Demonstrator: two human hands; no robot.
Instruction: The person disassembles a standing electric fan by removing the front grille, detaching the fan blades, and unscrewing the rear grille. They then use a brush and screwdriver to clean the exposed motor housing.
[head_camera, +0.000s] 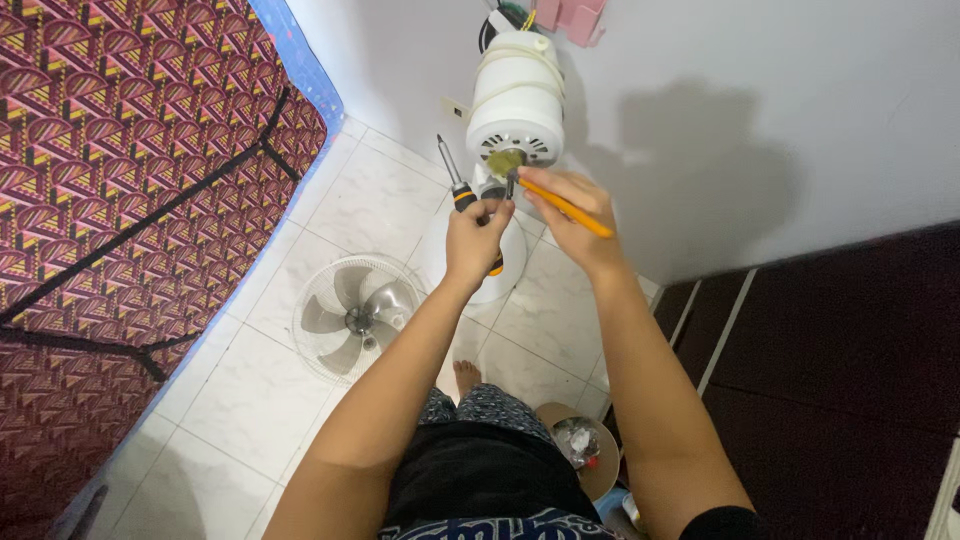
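Note:
A white fan motor housing (516, 95) stands upright on its white base (510, 262) against the wall, its metal shaft pointing toward me. My left hand (477, 238) is closed on a black and orange screwdriver (457, 190), whose tip points up to the left of the motor. My right hand (573, 212) pinches a thin orange stick (568, 208), one end touching the greenish smear (505, 160) around the shaft. Both hands meet just below the motor's front.
A detached fan grille with grey blades (356, 316) lies on the white tiled floor to the left. A patterned red mattress (120, 200) fills the left side. A small round dish with scraps (585, 447) sits by my knee. Dark floor lies to the right.

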